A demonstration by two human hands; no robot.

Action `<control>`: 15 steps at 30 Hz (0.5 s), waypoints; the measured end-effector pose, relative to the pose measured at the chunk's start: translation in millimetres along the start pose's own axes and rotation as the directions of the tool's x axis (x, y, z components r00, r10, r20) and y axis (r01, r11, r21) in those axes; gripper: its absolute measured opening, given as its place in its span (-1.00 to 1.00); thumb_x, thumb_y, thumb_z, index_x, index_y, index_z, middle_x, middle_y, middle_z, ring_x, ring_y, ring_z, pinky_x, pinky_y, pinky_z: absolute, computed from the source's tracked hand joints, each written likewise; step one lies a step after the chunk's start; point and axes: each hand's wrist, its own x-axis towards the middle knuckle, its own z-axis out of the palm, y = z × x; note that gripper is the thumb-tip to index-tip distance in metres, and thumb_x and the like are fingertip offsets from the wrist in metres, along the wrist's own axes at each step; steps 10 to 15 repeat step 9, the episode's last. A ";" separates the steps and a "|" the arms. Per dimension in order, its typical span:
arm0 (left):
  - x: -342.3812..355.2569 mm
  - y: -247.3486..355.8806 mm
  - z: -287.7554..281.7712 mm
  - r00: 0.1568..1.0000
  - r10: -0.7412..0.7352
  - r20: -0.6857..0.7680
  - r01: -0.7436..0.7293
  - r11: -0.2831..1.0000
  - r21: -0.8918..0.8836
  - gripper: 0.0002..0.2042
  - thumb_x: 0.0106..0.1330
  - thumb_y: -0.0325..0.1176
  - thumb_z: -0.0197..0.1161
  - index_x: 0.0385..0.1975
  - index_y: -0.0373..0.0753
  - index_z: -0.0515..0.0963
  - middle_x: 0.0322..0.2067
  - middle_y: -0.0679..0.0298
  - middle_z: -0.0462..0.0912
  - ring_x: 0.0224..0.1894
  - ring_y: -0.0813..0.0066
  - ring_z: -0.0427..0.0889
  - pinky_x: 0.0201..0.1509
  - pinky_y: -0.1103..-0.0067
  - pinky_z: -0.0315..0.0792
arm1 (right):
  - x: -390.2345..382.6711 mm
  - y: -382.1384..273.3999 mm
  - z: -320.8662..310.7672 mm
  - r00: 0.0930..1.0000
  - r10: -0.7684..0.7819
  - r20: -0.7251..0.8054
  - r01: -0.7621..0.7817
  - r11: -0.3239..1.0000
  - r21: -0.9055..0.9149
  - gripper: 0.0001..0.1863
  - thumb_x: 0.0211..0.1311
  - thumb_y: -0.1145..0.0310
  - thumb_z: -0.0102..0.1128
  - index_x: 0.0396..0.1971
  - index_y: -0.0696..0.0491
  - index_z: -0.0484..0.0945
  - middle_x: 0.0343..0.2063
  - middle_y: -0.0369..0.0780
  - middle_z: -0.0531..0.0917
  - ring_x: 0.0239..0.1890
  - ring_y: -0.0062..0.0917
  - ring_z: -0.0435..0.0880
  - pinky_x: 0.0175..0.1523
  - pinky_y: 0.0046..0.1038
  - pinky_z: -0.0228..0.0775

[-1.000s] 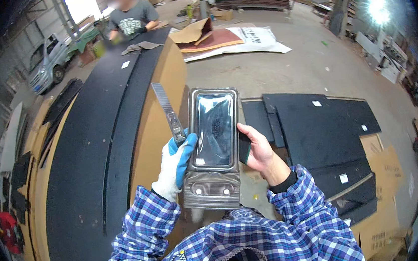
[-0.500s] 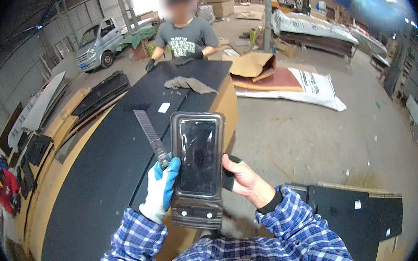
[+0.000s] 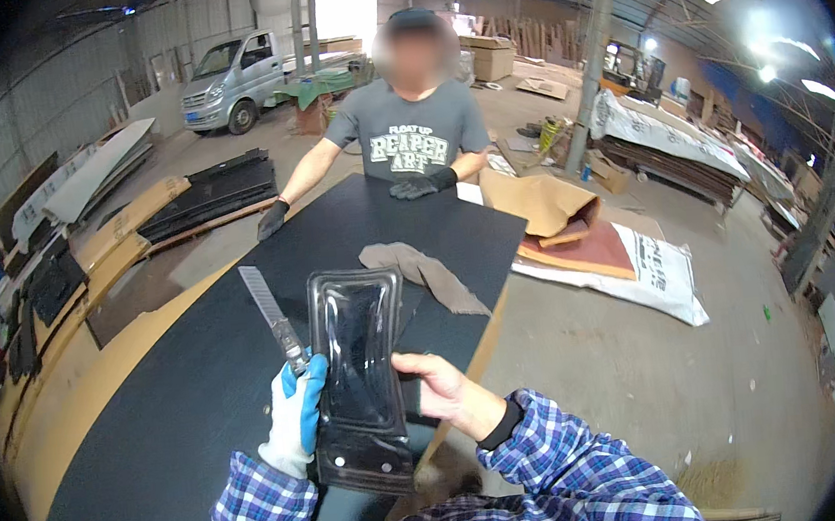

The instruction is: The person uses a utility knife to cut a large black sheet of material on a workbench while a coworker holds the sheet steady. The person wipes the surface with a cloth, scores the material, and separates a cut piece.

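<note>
My left hand (image 3: pixel 298 413), in a white and blue glove, is closed round a utility knife (image 3: pixel 276 319) whose long segmented blade points up and away. The same hand also presses against the left edge of a black phone pouch (image 3: pixel 358 362) with a clear window. At the pouch's right edge, my right hand (image 3: pixel 442 387) grips it with a bare thumb in front; its other fingers are mostly hidden. Two pale round snaps show on the pouch's lower flap. Beneath both hands lies a large black panel (image 3: pixel 190 403), and a grey-brown cloth (image 3: pixel 424 275) rests on it beyond the pouch.
Across the panel stands a person (image 3: pixel 415 130) in black gloves, hands at its far edge. Stacked boards (image 3: pixel 156 210) lie on the left. To the right are brown sheeting (image 3: pixel 548 206), a white sack (image 3: pixel 668 276) and a steel post (image 3: pixel 592 63). A small truck (image 3: pixel 237 82) stands behind.
My view has shifted, and the pouch with both hands sits lower and further left. Its window now looks more rippled. The person opposite has spread their arms, one hand out along the panel's edge.
</note>
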 end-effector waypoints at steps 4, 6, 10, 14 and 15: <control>57.9 -6.1 -6.0 0.988 0.016 -0.152 -0.024 0.998 -0.054 -0.86 0.46 -0.34 0.18 -0.14 -0.24 0.57 -0.33 0.45 0.62 -0.36 0.71 0.56 -0.28 0.71 0.49 | 56.1 -63.3 -30.4 0.989 0.043 -0.139 -0.063 0.988 -0.140 -0.68 0.35 0.43 0.16 0.02 0.30 0.55 -0.04 -0.05 0.67 -0.04 -0.35 0.70 0.15 -0.29 0.55; 79.2 -12.2 0.7 0.987 0.078 -0.141 -0.092 0.991 -0.093 -0.85 0.46 -0.34 0.17 -0.12 -0.24 0.57 -0.32 0.44 0.64 -0.35 0.70 0.59 -0.27 0.71 0.52 | 76.0 -86.0 -42.3 0.987 0.105 -0.121 -0.117 0.988 -0.097 -0.68 0.36 0.43 0.15 0.01 0.29 0.56 -0.05 -0.07 0.68 -0.06 -0.36 0.71 0.13 -0.30 0.56; 112.7 -26.8 0.9 0.970 0.093 -0.225 -0.094 0.996 0.007 -0.78 0.43 -0.31 0.23 -0.03 -0.26 0.57 -0.22 0.35 0.69 -0.24 0.68 0.64 -0.12 0.69 0.56 | 94.6 -123.6 -60.6 0.987 0.137 -0.080 -0.148 0.979 -0.143 -0.67 0.37 0.42 0.14 0.03 0.30 0.54 -0.05 -0.07 0.68 -0.03 -0.35 0.69 0.13 -0.30 0.55; 112.7 -26.8 0.9 0.970 0.093 -0.225 -0.094 0.996 0.007 -0.78 0.43 -0.31 0.23 -0.03 -0.26 0.57 -0.22 0.35 0.69 -0.24 0.68 0.64 -0.12 0.69 0.56 | 94.6 -123.6 -60.6 0.987 0.137 -0.080 -0.148 0.979 -0.143 -0.67 0.37 0.42 0.14 0.03 0.30 0.54 -0.05 -0.07 0.68 -0.03 -0.35 0.69 0.13 -0.30 0.55; 112.7 -26.8 0.9 0.970 0.093 -0.225 -0.094 0.996 0.007 -0.78 0.43 -0.31 0.23 -0.03 -0.26 0.57 -0.22 0.35 0.69 -0.24 0.68 0.64 -0.12 0.69 0.56 | 94.6 -123.6 -60.6 0.987 0.137 -0.080 -0.148 0.979 -0.143 -0.67 0.37 0.42 0.14 0.03 0.30 0.54 -0.05 -0.07 0.68 -0.03 -0.35 0.69 0.13 -0.30 0.55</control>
